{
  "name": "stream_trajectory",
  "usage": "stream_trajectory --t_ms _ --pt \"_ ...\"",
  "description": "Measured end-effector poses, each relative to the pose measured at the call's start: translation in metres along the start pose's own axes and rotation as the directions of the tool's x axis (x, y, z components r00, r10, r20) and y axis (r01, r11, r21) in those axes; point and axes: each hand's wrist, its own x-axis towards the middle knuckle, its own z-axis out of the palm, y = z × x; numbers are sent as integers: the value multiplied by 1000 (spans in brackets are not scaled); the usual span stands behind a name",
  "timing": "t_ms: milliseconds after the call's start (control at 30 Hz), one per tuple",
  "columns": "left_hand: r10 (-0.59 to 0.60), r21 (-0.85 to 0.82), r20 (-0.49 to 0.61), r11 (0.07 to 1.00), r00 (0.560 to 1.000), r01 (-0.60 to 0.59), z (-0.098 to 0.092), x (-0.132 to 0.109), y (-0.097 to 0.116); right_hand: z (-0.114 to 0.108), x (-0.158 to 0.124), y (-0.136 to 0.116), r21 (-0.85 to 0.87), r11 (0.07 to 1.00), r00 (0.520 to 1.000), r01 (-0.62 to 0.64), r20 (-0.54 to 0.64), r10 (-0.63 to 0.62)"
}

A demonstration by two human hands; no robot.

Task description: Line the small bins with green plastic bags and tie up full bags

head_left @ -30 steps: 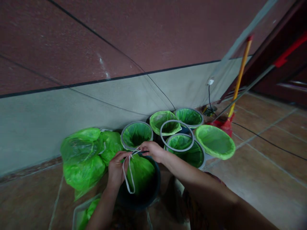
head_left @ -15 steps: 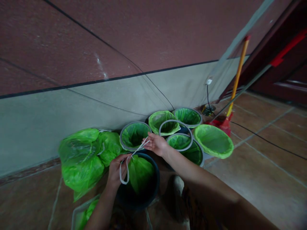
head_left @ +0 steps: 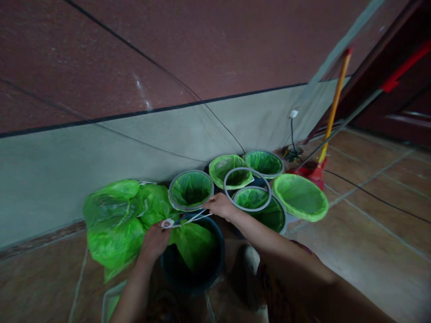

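Note:
A green garbage bag (head_left: 197,244) with its top gathered hangs inside a dark blue bin (head_left: 220,258) in front of me. White drawstrings (head_left: 196,218) stretch from the bag's neck between my hands. My left hand (head_left: 156,240) is closed on a drawstring loop at the left of the bin's rim. My right hand (head_left: 219,205) is closed on the other end of the drawstring, above the bin's far right rim. The fingertips of both hands are partly hidden.
Several bins with green liners, such as a grey-rimmed bin (head_left: 171,199), stand along the wall. A loose grey ring (head_left: 225,181) lies across two of them. Filled green bags (head_left: 116,233) sit at left, a pale tray (head_left: 106,298) below. A red dustpan (head_left: 316,175) stands at right.
My hands have drawn apart, the left moving slightly left, the right lower and closing its fingers. The drawstring is now pulled flatter across the bin, and the hanging loop is gathered at my left hand.

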Motion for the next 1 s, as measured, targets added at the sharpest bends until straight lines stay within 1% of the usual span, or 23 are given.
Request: stream_trajectory --t_ms 67,100,167,233,267,333,400,467,533,600,667,700,733,767,833,867,900,933,1000 --pt "0 -155 6 988 1000 1 3 -1 1 1 -1 -2 27 1000 1000 6 -12 -5" --pt "-16 -263 4 965 1000 17 6 -2 3 1 -2 -4 52 999 1000 5 -15 -4" --pt "-48 -498 40 865 998 62 13 -5 10 2 -3 -9 133 991 1000 2 0 -2" --pt "-53 -683 123 720 991 124 19 -9 20 2 -5 -15 253 967 999 14 40 -25" --pt "-42 -740 172 654 984 157 21 -11 25 3 -5 -17 321 947 997 29 64 -53" --pt "-30 -800 244 559 969 218 26 -14 32 5 -7 -21 464 885 984 49 129 -122" --pt "-14 -823 265 518 964 234 29 -16 36 7 -9 -25 595 803 956 30 217 -197" --pt "38 -834 250 517 967 195 32 -16 37 9 -13 -29 672 741 916 -4 300 -267" --pt "129 -824 229 553 965 122 35 -17 37 11 -17 -32 692 722 877 -17 357 -321" --pt "209 -780 221 624 953 44 38 -17 35 14 -21 -35 680 733 846 -17 401 -351" --pt "241 -709 213 705 947 -20 40 -17 35 17 -22 -36 676 737 827 -17 424 -369" --pt "246 -675 205 737 947 -45 41 -17 34 19 -22 -36 678 735 828 -20 423 -368" --pt "251 -651 194 756 948 -67 42 -16 34 21 -21 -36 677 736 844 -20 406 -351" --pt "258 -638 180 765 949 -87 42 -15 34 23 -20 -34 659 752 874 -5 369 -317" --pt "274 -641 154 759 949 -115 42 -13 32 27 -17 -30 531 845 933 60 270 -236" --pt "281 -646 147 753 948 -123 41 -12 32 28 -16 -27 425 901 945 92 247 -213" --pt "284 -649 142 750 948 -128 41 -11 31 29 -15 -25 312 943 941 119 267 -207" --pt "285 -650 143 749 948 -127 40 -10 30 30 -15 -23 210 967 920 142 332 -207" --pt "280 -656 152 746 948 -115 39 -10 30 31 -15 -21 77 980 857 182 476 -196"
